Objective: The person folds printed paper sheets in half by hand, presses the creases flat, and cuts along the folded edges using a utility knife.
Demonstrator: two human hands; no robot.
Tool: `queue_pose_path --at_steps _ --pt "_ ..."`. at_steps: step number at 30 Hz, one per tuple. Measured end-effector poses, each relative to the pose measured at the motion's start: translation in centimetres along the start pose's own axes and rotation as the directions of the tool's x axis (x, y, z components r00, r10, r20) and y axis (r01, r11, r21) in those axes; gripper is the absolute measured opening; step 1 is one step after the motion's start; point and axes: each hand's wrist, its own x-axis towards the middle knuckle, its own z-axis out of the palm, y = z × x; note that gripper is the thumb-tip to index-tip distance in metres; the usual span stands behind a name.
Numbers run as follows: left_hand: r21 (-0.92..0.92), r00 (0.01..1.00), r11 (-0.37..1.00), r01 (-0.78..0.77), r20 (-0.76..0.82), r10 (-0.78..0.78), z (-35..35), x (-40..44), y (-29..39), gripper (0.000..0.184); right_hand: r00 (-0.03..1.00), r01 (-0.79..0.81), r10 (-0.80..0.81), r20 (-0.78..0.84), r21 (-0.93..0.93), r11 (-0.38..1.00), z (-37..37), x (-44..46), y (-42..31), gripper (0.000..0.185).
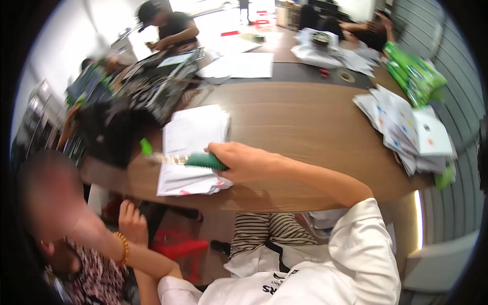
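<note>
My right hand (244,161) is closed around the ridged green handle of a tool (206,161), held above the table. Its pale, shiny shaft points left and ends in a bright green tip; motion blur hides the exact kind. Below it lies a stack of white papers (195,127) with pink marks near its lower edge. My left arm reaches left from a white sleeve, with a beaded bracelet at the wrist. Beside a seated person's blurred head, my left hand (94,230) is partly smeared out, its fingers hidden.
Another person's hand (133,223) is raised beside my left forearm. Papers (406,127) and a green plastic package (414,73) lie at the right of the brown table (290,122). A tape roll (346,77) lies farther back. A red stool (180,246) stands below. Other people work at the back.
</note>
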Motion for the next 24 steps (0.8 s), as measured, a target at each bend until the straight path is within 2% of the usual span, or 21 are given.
queue_pose_path --at_steps 2,3,4,6,7,8,9,10,11,12,13,14,16,17,18,19,20,21,22,23,24 --pt "-0.028 0.999 0.999 -0.017 0.050 0.019 0.7 0.3 -0.7 0.051 0.935 -0.326 0.317 -0.156 -0.033 0.945 -4.7 -2.9 -1.3 0.030" --pt "-0.011 0.998 1.000 0.001 0.058 -0.001 1.6 0.2 -1.2 0.052 0.874 -0.441 0.402 -0.275 -0.096 0.893 -6.7 -5.1 -0.6 0.030" --pt "-0.047 0.996 0.999 0.024 0.082 -0.020 2.4 -0.1 -2.2 0.052 0.797 -0.548 0.462 -0.389 -0.146 0.824 -8.7 -7.7 -0.2 0.031" --pt "0.127 0.957 0.992 0.006 0.286 -0.042 3.5 -0.3 -4.0 0.052 0.623 -0.756 0.421 -0.659 -0.367 0.542 -11.2 -13.5 2.0 0.034" --pt "0.159 0.894 0.985 -0.074 0.449 -0.006 3.5 -0.1 -6.0 0.048 0.593 -0.781 0.337 -0.731 -0.423 0.459 -12.8 -17.1 3.8 0.038" --pt "0.137 0.888 0.989 -0.063 0.460 -0.007 4.9 -0.2 -6.7 0.048 0.582 -0.805 0.273 -0.766 -0.495 0.326 -14.2 -19.6 3.3 0.041" --pt "0.261 0.811 0.954 -0.148 0.585 -0.034 7.0 -0.5 -7.2 0.046 0.512 -0.849 0.250 -0.822 -0.440 0.292 -15.6 -23.1 5.1 0.041" --pt "0.369 0.719 0.895 -0.250 0.690 -0.083 9.0 -0.7 -7.5 0.045 0.419 -0.905 0.295 -0.859 -0.366 0.219 -16.9 -25.4 4.9 0.040" --pt "0.356 0.716 0.902 -0.245 0.694 -0.080 10.8 -1.1 -7.9 0.045 0.461 -0.887 0.229 -0.857 -0.438 0.149 -17.8 -27.2 4.5 0.040" --pt "0.304 0.641 0.937 -0.175 0.757 -0.126 12.4 -1.7 -8.2 0.042 0.458 -0.889 0.228 -0.859 -0.438 0.138 -18.4 -28.8 4.3 0.040" --pt "0.259 0.557 0.961 -0.099 0.814 -0.162 13.9 -2.2 -8.6 0.039 0.398 -0.913 0.310 -0.863 -0.405 0.045 -18.9 -30.0 4.2 0.040" --pt "0.255 0.557 0.962 -0.096 0.815 -0.161 15.1 -2.9 -9.1 0.039 0.329 -0.926 0.385 -0.862 -0.374 -0.048 -19.2 -31.0 4.2 0.040" --pt "0.133 0.434 0.960 0.248 0.871 -0.233 16.9 -4.3 -10.4 0.031 0.335 -0.923 0.351 -0.875 -0.379 -0.063 -19.6 -32.8 5.3 0.039" --pt "0.131 0.435 0.960 0.249 0.870 -0.231 17.3 -4.9 -11.0 0.031 0.342 -0.921 0.319 -0.884 -0.383 -0.075 -19.6 -32.4 5.0 0.039" --pt "0.157 0.360 0.941 0.300 0.895 -0.264 17.5 -5.4 -11.6 0.028 0.342 -0.921 0.320 -0.884 -0.383 -0.074 -19.4 -31.8 4.8 0.039" --pt "0.187 0.283 0.919 0.348 0.913 -0.293 17.8 -5.8 -12.0 0.026 0.357 -0.934 0.247 -0.901 -0.341 0.104 -19.0 -31.2 4.8 0.037" --pt "0.191 0.287 0.917 0.351 0.910 -0.299 18.1 -6.3 -12.4 0.026 0.359 -0.910 0.177 -0.917 -0.302 0.283 -18.4 -29.4 4.1 0.035" --pt "0.222 0.229 0.942 0.253 0.932 -0.281 18.2 -6.9 -12.6 0.026 0.346 -0.886 0.158 -0.925 -0.267 0.379 -17.7 -27.2 3.5 0.031" --pt "0.248 0.169 0.957 0.149 0.947 -0.272 18.3 -7.4 -12.7 0.026 0.352 -0.843 0.216 -0.911 -0.208 0.496 -17.0 -25.4 3.3 0.032" --pt "0.186 0.201 0.982 -0.034 0.964 -0.176 18.5 -8.0 -13.0 0.031 0.418 -0.765 0.204 -0.885 -0.222 0.605 -16.2 -23.9 3.3 0.033" --pt "0.223 0.209 0.963 -0.151 0.959 -0.189 18.8 -8.5 -12.5 0.043 0.471 -0.740 0.319 -0.822 -0.172 0.650 -15.4 -21.6 1.9 0.033"
